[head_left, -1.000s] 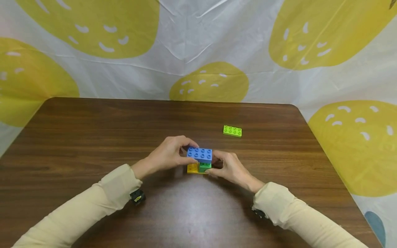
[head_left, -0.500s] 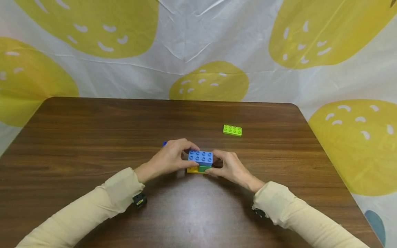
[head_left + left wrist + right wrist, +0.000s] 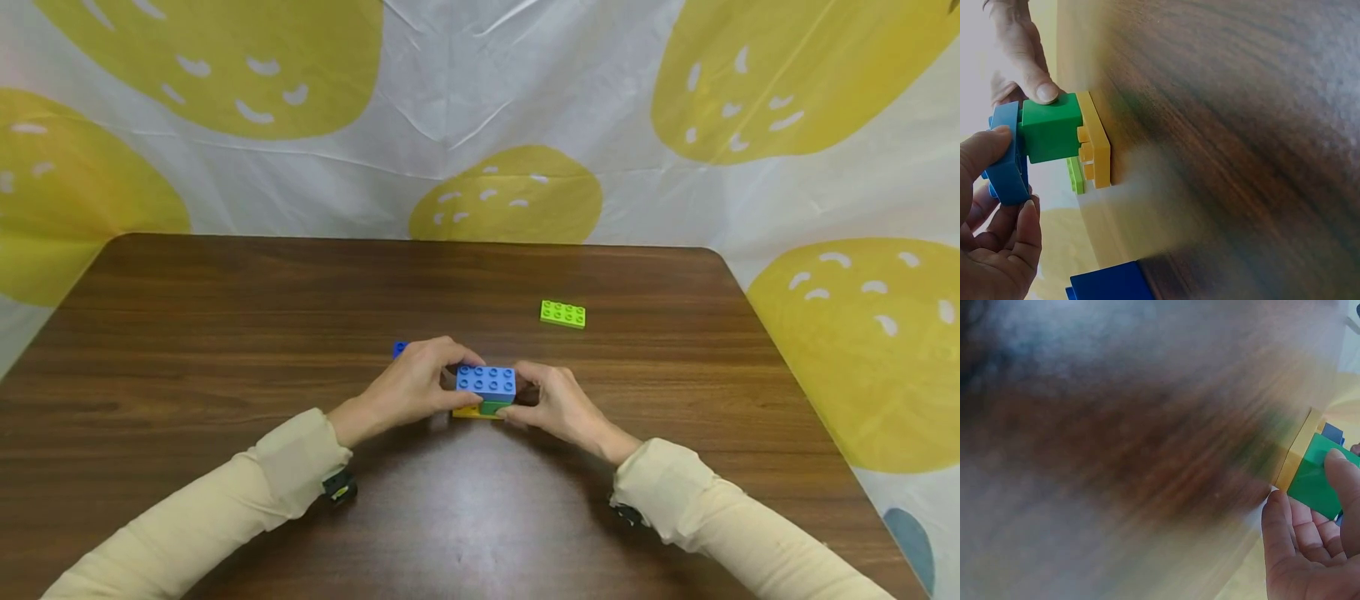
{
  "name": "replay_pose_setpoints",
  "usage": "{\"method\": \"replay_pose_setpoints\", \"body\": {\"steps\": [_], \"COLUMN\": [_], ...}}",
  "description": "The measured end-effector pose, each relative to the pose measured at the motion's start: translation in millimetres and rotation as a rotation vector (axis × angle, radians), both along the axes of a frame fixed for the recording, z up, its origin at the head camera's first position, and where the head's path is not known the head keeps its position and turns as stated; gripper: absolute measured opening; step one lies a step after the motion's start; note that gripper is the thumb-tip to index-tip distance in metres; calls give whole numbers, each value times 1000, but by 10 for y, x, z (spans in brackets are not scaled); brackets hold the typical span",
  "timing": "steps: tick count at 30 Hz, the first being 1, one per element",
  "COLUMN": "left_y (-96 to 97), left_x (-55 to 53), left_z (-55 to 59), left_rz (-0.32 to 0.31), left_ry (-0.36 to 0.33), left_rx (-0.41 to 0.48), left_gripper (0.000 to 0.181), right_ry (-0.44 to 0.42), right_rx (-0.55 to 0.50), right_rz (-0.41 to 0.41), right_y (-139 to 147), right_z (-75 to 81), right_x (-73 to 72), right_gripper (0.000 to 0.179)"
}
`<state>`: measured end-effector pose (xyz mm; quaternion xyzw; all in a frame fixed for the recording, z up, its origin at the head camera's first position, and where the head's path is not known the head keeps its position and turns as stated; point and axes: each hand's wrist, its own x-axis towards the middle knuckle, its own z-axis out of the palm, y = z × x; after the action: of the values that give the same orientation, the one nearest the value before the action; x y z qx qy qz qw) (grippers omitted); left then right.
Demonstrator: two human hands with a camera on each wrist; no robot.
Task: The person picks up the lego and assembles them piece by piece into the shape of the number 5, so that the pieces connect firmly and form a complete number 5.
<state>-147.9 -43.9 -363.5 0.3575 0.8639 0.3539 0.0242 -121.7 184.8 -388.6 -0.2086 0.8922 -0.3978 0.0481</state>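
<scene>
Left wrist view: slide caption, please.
Left grip holds a blue brick; right grip holds a green block atop a yellow plate.

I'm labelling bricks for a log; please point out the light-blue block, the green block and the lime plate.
Light-blue block (image 3: pixel 486 381): head view, on its studded top.
Green block (image 3: pixel 1055 132): left wrist view, on its side wall.
Lime plate (image 3: pixel 562 314): head view, on its studded top.

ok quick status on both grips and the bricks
Left grip pinching light-blue brick atop green brick, full seating unclear. Right grip holding green brick on yellow plate. Nothing visibly in the way.
</scene>
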Motion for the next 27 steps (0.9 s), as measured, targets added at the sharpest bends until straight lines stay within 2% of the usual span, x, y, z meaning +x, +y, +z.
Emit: {"method": "replay_pose_setpoints", "body": {"steps": [16, 27], "left_y": [5, 22], "left_x": [-45, -65], "left_z": [12, 7], "left_rz": [-48, -51], "left_ry": [-20, 5], "left_rx": [-2, -28], "left_gripper": [36, 35], "right_ry": [-8, -18], "right_rx": [-2, 0], "right_rz": [-1, 3], "right_y": [-4, -4], "right_z": [4, 11], "right_x": [-2, 1], "right_gripper": [21, 21]}}
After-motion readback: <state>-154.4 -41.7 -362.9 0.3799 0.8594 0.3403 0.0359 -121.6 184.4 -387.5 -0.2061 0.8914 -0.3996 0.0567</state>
